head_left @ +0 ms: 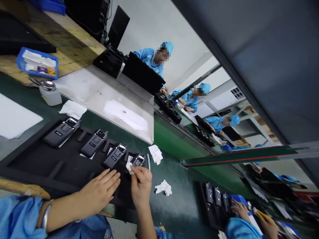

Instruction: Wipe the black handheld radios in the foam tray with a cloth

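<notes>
A black foam tray [50,166] lies on the green belt and holds several black handheld devices in a row. My left hand [99,192] rests flat on the tray, fingers stretched out, just below the third device [114,155]. My right hand [141,186] pinches a small white wipe [129,167] and presses it against the rightmost device [137,160]. A thin white stick [149,161] lies just right of that device.
Crumpled white wipes [163,187] lie on the belt to the right, another wipe [156,153] farther back. A liquid dispenser bottle [50,93] and a blue bin [37,63] stand at back left. Co-workers in blue sit along the line; one's hands [249,215] work at a second tray.
</notes>
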Tool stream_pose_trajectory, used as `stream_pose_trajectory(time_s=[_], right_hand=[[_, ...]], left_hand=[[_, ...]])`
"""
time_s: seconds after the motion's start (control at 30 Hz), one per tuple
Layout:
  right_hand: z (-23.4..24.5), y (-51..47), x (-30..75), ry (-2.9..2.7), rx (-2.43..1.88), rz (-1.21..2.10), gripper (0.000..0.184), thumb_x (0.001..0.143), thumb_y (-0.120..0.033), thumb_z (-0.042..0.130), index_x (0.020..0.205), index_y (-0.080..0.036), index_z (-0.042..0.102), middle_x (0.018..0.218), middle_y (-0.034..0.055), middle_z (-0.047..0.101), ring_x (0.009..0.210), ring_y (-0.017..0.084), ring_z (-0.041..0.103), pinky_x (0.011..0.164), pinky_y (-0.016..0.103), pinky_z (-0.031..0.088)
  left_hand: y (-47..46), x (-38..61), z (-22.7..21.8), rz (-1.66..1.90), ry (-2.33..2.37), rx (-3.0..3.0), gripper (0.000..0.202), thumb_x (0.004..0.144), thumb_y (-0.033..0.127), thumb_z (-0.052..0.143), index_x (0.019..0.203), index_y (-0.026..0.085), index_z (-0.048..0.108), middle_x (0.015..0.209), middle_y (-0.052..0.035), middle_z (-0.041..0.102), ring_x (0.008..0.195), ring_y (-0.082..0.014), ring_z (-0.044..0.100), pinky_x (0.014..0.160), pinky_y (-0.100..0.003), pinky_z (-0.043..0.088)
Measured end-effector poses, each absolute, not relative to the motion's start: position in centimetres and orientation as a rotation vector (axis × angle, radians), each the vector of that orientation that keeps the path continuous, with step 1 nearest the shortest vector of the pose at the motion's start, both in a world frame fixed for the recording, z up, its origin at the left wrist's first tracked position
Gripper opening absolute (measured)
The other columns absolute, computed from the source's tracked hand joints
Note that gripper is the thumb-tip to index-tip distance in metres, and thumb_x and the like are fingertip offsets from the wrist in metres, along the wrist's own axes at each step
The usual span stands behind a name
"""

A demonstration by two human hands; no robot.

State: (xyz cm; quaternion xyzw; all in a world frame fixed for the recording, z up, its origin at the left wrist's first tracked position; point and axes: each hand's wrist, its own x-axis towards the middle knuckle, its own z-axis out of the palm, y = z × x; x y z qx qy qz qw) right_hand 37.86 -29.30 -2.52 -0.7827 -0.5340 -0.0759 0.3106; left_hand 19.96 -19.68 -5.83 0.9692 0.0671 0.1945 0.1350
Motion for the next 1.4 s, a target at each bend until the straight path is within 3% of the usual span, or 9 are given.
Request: stream_pose_trajectory(time_s=[0.27,0.43,0.63,0.87,1.07,1.23,1.4], right_hand=[[-3.9,-22.5,33.7,-1.610,-2.125,-0.248,0.040,0.083,-0.005,0.057,0.109,-0.031,0.073,0.098,0.0035,0.067,0.097,0.023,0.052,0.109,0.059,0.019],[-4.0,-23.1,33.6,-1.558,-2.130,-0.282,0.038,0.086,-0.006,0.054,0.107,-0.029,0.073,0.095,0.0037,0.067,0.094,0.023,0.052,0.106,0.057,0.025],[-3.6,-23.2,33.3,-1.600,-2.171,-0.298,0.036,0.086,-0.006,0.055,0.104,-0.030,0.075,0.094,0.0033,0.067,0.092,0.023,0.052,0.105,0.056,0.025],[-3.6,-23.7,33.1,-1.633,-2.161,-0.290,0.035,0.087,-0.006,0.054,0.102,-0.029,0.075,0.093,0.0029,0.067,0.091,0.022,0.053,0.102,0.053,0.028],[-2.7,-23.0,33.3,-1.531,-1.987,-0.263,0.034,0.093,-0.010,0.050,0.110,-0.028,0.072,0.093,0.0037,0.065,0.088,0.021,0.054,0.087,0.041,0.039],[-3.1,-16.4,29.6,-1.741,-1.971,-0.248,0.035,0.089,-0.008,0.054,0.108,-0.032,0.073,0.095,0.0025,0.066,0.094,0.022,0.053,0.105,0.057,0.025],[-3.9,-13.9,27.9,-1.826,-1.997,-0.278,0.039,0.083,-0.007,0.058,0.111,-0.030,0.072,0.099,0.0046,0.067,0.095,0.025,0.052,0.108,0.062,0.019]], left_hand=[[-18.0,17.5,-7.0,0.468,0.419,2.811,0.056,0.097,0.051,0.050,0.136,0.012,0.061,0.145,-0.0158,0.056,0.136,-0.0285,0.049,0.117,-0.041,0.030],[-18.0,17.4,-7.2,0.484,0.400,2.772,0.056,0.099,0.049,0.047,0.143,0.016,0.054,0.150,-0.0133,0.051,0.141,-0.0260,0.044,0.120,-0.040,0.026],[-17.8,17.2,-7.0,0.475,0.390,2.779,0.058,0.099,0.052,0.046,0.139,0.012,0.057,0.149,-0.0155,0.051,0.140,-0.0274,0.045,0.115,-0.043,0.031],[-17.3,17.0,-6.1,0.442,0.327,2.718,0.055,0.097,0.047,0.050,0.138,0.011,0.058,0.146,-0.0171,0.054,0.139,-0.0283,0.046,0.115,-0.043,0.032],[-15.8,14.3,-5.8,0.657,0.453,2.677,0.039,0.098,0.030,0.050,0.134,0.018,0.060,0.143,-0.0084,0.059,0.134,-0.0230,0.052,0.118,-0.041,0.033],[-13.9,12.0,-6.8,0.664,0.748,2.728,0.048,0.093,0.025,0.051,0.138,0.010,0.056,0.149,-0.0153,0.052,0.140,-0.0300,0.045,0.116,-0.046,0.035],[-13.8,11.8,-7.2,0.596,0.765,2.745,0.054,0.087,0.022,0.054,0.139,0.006,0.054,0.147,-0.0190,0.052,0.138,-0.0305,0.047,0.113,-0.043,0.039]])
